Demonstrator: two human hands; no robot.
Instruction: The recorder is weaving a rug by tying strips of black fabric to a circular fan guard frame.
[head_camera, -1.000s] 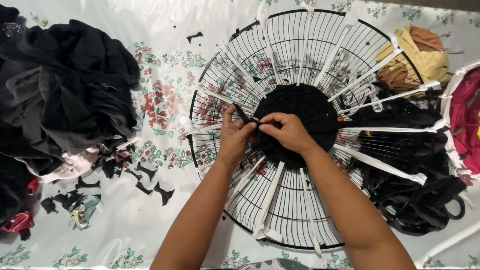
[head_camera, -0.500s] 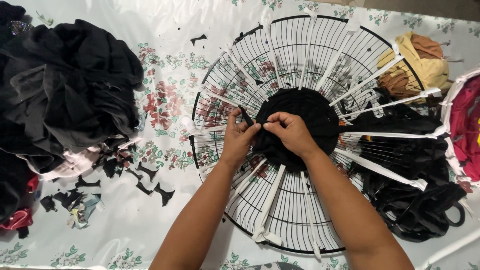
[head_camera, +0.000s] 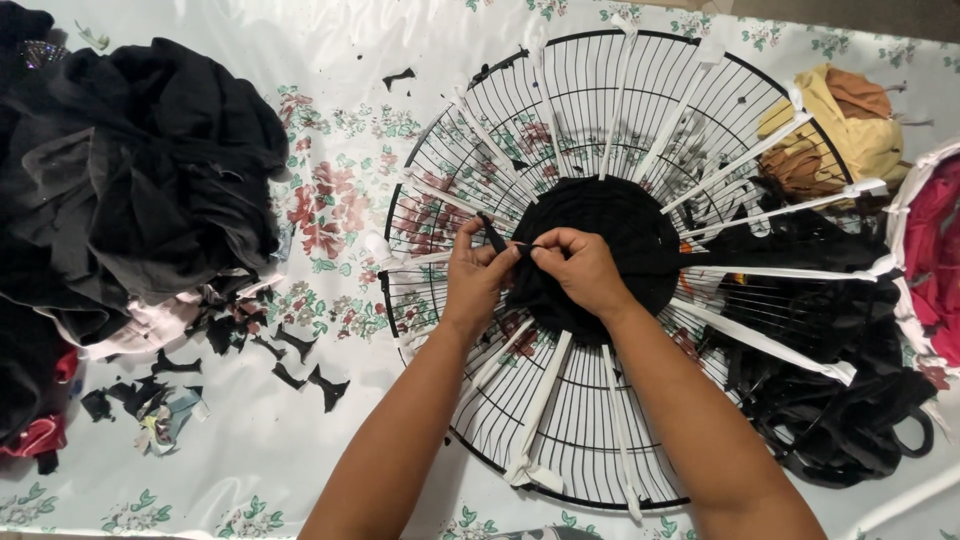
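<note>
A round black wire fan guard (head_camera: 600, 80) lies flat on a floral cloth, with white fabric strips (head_camera: 765, 345) tied along its spokes. Black fabric is woven into a disc (head_camera: 610, 225) at its centre. My left hand (head_camera: 478, 275) pinches a thin black fabric strip (head_camera: 493, 232) at the disc's left edge. My right hand (head_camera: 577, 268) grips the same strip just to the right, fingers closed on it. Both forearms reach in from the bottom edge.
A heap of black clothing (head_camera: 130, 190) fills the left side, with small black scraps (head_camera: 290, 365) scattered beside it. More black fabric (head_camera: 850, 400) lies at the right, yellow and brown cloth (head_camera: 850, 130) at the upper right, and a pink item (head_camera: 935, 260) at the right edge.
Both hands stay at the disc's left edge, fingers shifting slightly on the black strip. The view has drifted a little.
</note>
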